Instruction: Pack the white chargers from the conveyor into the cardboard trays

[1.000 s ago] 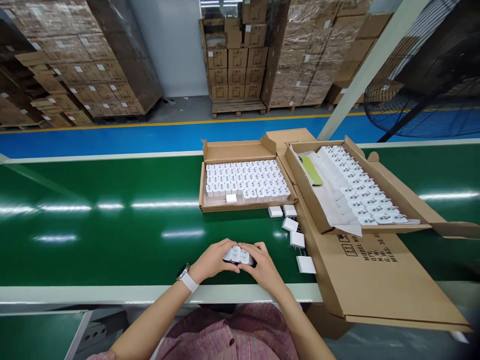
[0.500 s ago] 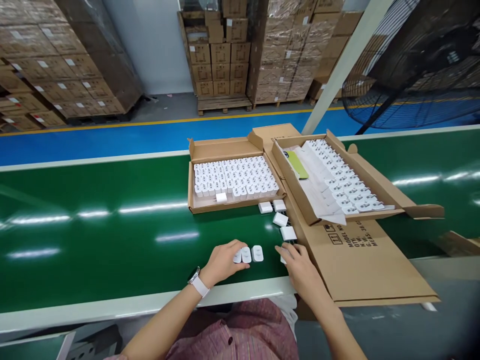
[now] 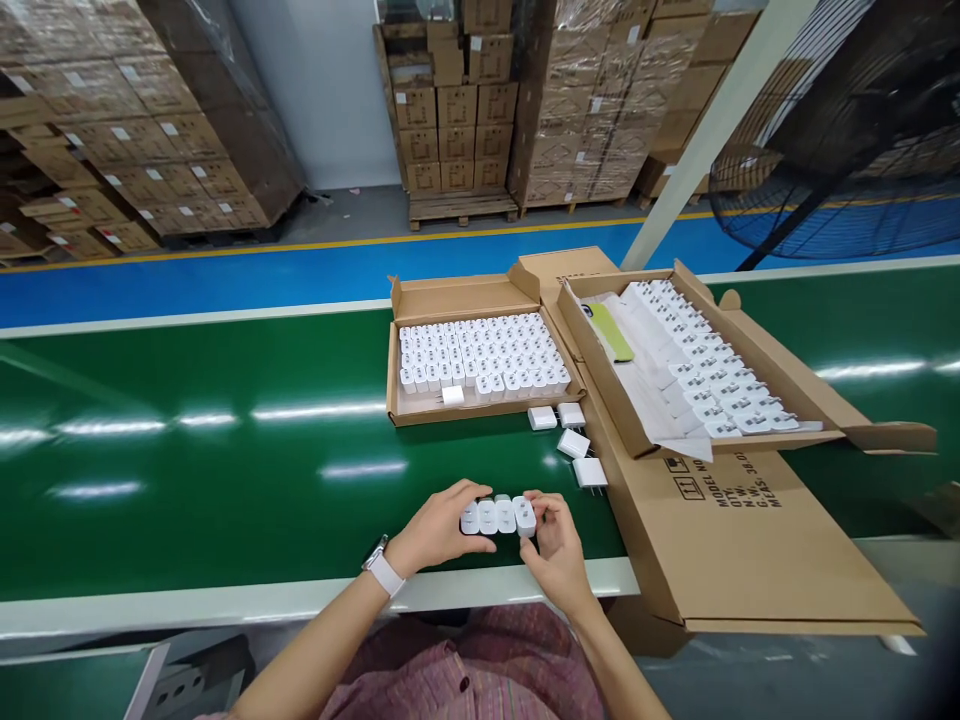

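Note:
Several white plug chargers stand side by side in a short row at the near edge of the green belt. My left hand (image 3: 446,528) is closed around the left end of that row, thumb in front and fingers behind, on a charger (image 3: 470,518). At the right end, my right hand (image 3: 553,548) pinches another charger (image 3: 524,515) between thumb and fingers, its prongs facing up. Beyond my right hand, several loose chargers (image 3: 589,472) lie on their sides. A shallow carton (image 3: 487,408) farther back holds rows of chargers, with one charger (image 3: 453,396) lying flat at its front.
On the right, a larger open carton (image 3: 607,395) with chargers, paper lining and a green phone-like item (image 3: 611,332) rests on a flattened cardboard box (image 3: 765,560). A white post (image 3: 712,140) and a large fan (image 3: 832,150) stand behind. Stacked cartons (image 3: 457,120) sit on pallets across the aisle.
My right hand has moved left from the loose chargers, bringing one charger upright to the right end of the row. The chargers in the row now sit close together.

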{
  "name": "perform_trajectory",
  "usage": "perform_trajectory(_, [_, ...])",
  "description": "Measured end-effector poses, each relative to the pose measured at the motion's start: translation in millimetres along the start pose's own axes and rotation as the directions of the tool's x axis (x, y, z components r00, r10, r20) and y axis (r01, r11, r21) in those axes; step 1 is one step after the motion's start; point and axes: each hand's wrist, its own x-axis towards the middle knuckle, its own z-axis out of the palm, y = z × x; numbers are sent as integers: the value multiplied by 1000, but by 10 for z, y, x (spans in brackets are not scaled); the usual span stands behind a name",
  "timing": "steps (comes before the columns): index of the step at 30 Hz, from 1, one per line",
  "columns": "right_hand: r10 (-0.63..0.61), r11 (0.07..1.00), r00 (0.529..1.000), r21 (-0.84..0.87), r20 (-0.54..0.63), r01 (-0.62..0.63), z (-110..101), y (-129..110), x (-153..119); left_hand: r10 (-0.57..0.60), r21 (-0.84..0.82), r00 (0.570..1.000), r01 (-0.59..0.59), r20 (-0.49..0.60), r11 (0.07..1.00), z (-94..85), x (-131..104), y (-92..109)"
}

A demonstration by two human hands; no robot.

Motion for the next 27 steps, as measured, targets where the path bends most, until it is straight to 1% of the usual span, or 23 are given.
perform_trajectory(1, [13,1000,1000,28,1,-13,-4,-3,13,5,13,1000,-5,-6,1000,-81,-3,-14])
perform_trajectory(2, [25,999,1000,21,16,-26,-26,-8,27,0,34,999,1,-39,999,-177,24,-26])
perform_trajectory(3, [35,999,998,-18,44,-34,-64,-17,38,-19,65,994,26,-104,998,-288,83,-37])
perform_trajectory(4, [43,996,995,-81,90,-36,-111,-28,47,-58,105,980,79,-191,991,-410,174,-48])
perform_trajectory(5, [51,988,987,-155,153,-27,-163,-41,53,-117,145,953,162,-281,976,-538,293,-60])
perform_trajectory(6, [60,974,973,-226,223,-8,-212,-56,56,-184,182,915,262,-358,948,-664,432,-75])
perform_trajectory(7, [69,958,957,-286,283,16,-254,-70,53,-268,217,877,374,-399,902,-781,584,-93])
perform_trajectory(8, [75,941,944,-337,323,40,-286,-83,47,-352,243,844,470,-405,848,-883,739,-116])
perform_trajectory(9, [80,921,937,-385,340,61,-308,-91,37,-400,254,822,521,-405,815,-964,888,-143])
perform_trajectory(11, [88,870,944,-486,317,82,-329,-90,11,-476,253,794,583,-378,772,-1060,1148,-205])
perform_trajectory(14, [113,803,957,-592,268,71,-355,-45,-25,-538,218,775,618,-330,756,-1070,1418,-287])
perform_trajectory(17, [138,791,950,-609,279,64,-407,19,-23,-538,173,780,607,-320,776,-1002,1580,-313])
perform_trajectory(20, [149,798,941,-598,303,66,-466,64,27,-501,129,802,562,-324,817,-904,1678,-287])
perform_trajectory(23, [180,783,933,-620,312,57,-519,96,103,-463,103,829,515,-314,851,-811,1727,-247])
perform_trajectory(25, [198,776,927,-629,319,51,-547,116,156,-439,100,844,488,-308,867,-782,1743,-219])
perform_trajectory(27, [204,788,923,-614,325,42,-557,129,204,-412,105,860,460,-302,882,-790,1743,-180])
